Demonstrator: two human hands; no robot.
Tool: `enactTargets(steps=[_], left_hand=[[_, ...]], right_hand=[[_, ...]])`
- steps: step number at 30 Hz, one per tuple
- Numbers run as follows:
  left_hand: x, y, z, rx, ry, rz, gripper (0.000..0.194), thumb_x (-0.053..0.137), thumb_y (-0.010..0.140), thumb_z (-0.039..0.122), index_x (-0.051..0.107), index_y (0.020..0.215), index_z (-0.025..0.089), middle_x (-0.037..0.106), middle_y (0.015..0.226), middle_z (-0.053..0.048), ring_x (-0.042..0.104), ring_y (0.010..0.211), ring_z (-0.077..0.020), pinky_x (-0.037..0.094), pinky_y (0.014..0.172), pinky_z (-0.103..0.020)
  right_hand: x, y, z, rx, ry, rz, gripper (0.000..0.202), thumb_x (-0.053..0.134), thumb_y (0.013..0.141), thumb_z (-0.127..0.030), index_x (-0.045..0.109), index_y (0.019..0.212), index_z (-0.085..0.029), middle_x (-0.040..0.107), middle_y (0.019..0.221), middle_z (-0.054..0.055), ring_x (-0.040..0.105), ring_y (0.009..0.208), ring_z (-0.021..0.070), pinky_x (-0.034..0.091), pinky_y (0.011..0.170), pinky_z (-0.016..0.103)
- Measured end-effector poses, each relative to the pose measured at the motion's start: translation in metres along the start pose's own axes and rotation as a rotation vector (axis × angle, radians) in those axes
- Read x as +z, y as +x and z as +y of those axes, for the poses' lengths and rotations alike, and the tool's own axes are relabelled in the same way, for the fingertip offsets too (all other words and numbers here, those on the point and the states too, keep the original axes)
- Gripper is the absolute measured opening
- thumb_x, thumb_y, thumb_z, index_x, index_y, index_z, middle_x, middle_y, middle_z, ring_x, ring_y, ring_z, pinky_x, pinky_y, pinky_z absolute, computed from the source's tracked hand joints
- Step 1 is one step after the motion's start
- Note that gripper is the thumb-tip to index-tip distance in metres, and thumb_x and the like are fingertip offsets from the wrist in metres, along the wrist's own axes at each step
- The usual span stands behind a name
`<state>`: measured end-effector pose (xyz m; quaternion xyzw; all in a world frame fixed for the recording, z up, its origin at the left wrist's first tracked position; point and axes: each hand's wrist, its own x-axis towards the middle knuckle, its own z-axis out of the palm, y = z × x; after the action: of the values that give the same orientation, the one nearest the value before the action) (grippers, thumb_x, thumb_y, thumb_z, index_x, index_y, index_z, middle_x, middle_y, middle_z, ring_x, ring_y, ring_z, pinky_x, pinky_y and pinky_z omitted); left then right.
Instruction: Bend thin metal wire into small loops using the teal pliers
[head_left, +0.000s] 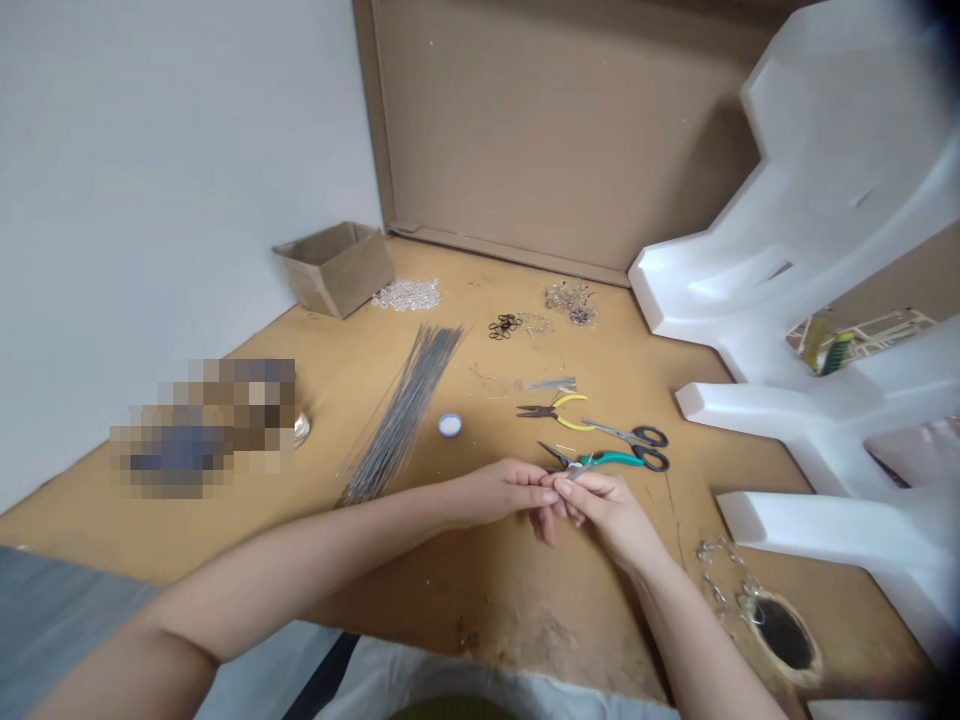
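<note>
My left hand and my right hand meet low over the table, their thumbs and fingertips pinched together. A small, thin silvery piece shows at the right fingertips; its kind is too small to make out, and the fingers hide the rest. Just beyond the hands lie pliers with teal handles, partly covered by my fingers. Scissors with black handles and pliers with yellow handles rest farther back. Left of them are a small round white dish and a bundle of thin grey wires.
A cardboard box stands at the back left beside a pile of clear beads. Black loops and tangled wire pieces lie at the back. White moulded panels edge the right side, near a round hole in the table.
</note>
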<state>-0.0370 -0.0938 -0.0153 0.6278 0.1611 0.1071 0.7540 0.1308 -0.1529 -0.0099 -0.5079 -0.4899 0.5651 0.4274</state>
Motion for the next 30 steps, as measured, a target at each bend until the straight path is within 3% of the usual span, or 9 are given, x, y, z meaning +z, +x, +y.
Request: enactTargets(steps=[5, 8, 11, 16, 19, 22, 25, 30], left_hand=[[-0.001, 0.0, -0.004, 0.022, 0.008, 0.065, 0.035, 0.046, 0.082, 0.044, 0.059, 0.084, 0.012, 0.066, 0.072, -0.006, 0.059, 0.07, -0.0126, 0.042, 0.07, -0.024], [0.0, -0.001, -0.002, 0.016, -0.035, 0.058, 0.035, 0.048, 0.081, 0.044, 0.059, 0.085, 0.01, 0.066, 0.079, -0.009, 0.061, 0.075, -0.0144, 0.044, 0.075, -0.028], [0.003, 0.001, -0.001, 0.023, -0.048, 0.077, 0.034, 0.051, 0.079, 0.042, 0.058, 0.086, 0.009, 0.065, 0.085, -0.011, 0.061, 0.079, -0.0145, 0.044, 0.077, -0.028], [0.009, 0.003, -0.002, 0.011, -0.069, 0.098, 0.032, 0.041, 0.084, 0.041, 0.052, 0.087, 0.011, 0.061, 0.063, -0.003, 0.057, 0.054, -0.0097, 0.041, 0.055, -0.021], [0.008, 0.002, 0.001, 0.053, 0.024, 0.134, 0.03, 0.038, 0.086, 0.04, 0.05, 0.083, 0.012, 0.054, 0.053, 0.001, 0.05, 0.044, -0.0072, 0.039, 0.049, -0.019], [0.002, -0.003, 0.003, 0.036, 0.084, 0.172, 0.029, 0.037, 0.086, 0.039, 0.048, 0.081, 0.013, 0.052, 0.051, 0.003, 0.047, 0.043, -0.0066, 0.04, 0.049, -0.019], [-0.005, -0.006, -0.002, -0.036, 0.102, 0.178, 0.029, 0.036, 0.086, 0.039, 0.049, 0.084, 0.013, 0.052, 0.051, 0.003, 0.046, 0.041, -0.0063, 0.038, 0.045, -0.018], [-0.008, -0.006, -0.011, -0.047, 0.066, 0.192, 0.029, 0.034, 0.087, 0.039, 0.048, 0.095, 0.014, 0.053, 0.053, 0.003, 0.047, 0.038, -0.0063, 0.036, 0.042, -0.017]], right_hand=[[0.0, 0.001, 0.004, 0.029, 0.222, 0.145, 0.015, 0.066, 0.071, -0.033, 0.069, 0.069, -0.018, 0.051, 0.052, -0.003, 0.045, 0.053, 0.0096, 0.039, 0.058, 0.025], [-0.003, 0.002, 0.002, -0.039, 0.088, 0.151, 0.024, 0.065, 0.072, -0.032, 0.063, 0.053, -0.018, 0.055, 0.054, 0.0, 0.054, 0.07, 0.0156, 0.041, 0.07, 0.028], [-0.005, 0.002, -0.001, -0.106, -0.152, 0.131, 0.026, 0.064, 0.073, -0.033, 0.064, 0.052, -0.018, 0.059, 0.06, 0.002, 0.055, 0.076, 0.0174, 0.041, 0.073, 0.029], [-0.002, 0.001, -0.002, -0.126, -0.275, 0.131, 0.023, 0.058, 0.077, -0.036, 0.069, 0.064, -0.019, 0.061, 0.065, 0.002, 0.056, 0.075, 0.0169, 0.043, 0.071, 0.029], [-0.007, -0.002, -0.006, -0.129, -0.318, 0.114, 0.025, 0.054, 0.08, -0.038, 0.069, 0.086, -0.019, 0.063, 0.071, 0.003, 0.058, 0.074, 0.0175, 0.045, 0.07, 0.03], [-0.024, -0.01, -0.013, -0.188, -0.559, 0.157, 0.042, 0.052, 0.08, -0.039, 0.054, 0.117, -0.02, 0.064, 0.09, 0.006, 0.059, 0.083, 0.0192, 0.045, 0.079, 0.036], [-0.042, -0.019, -0.016, -0.27, -1.07, 0.184, 0.055, 0.059, 0.072, -0.04, 0.049, 0.123, -0.019, 0.052, 0.121, 0.012, 0.045, 0.111, 0.0277, 0.034, 0.094, 0.045], [-0.045, -0.021, -0.008, -0.227, -1.519, 0.09, 0.069, 0.058, 0.063, -0.028, 0.042, 0.129, -0.015, 0.04, 0.133, 0.017, 0.031, 0.122, 0.0338, 0.031, 0.093, 0.047]])
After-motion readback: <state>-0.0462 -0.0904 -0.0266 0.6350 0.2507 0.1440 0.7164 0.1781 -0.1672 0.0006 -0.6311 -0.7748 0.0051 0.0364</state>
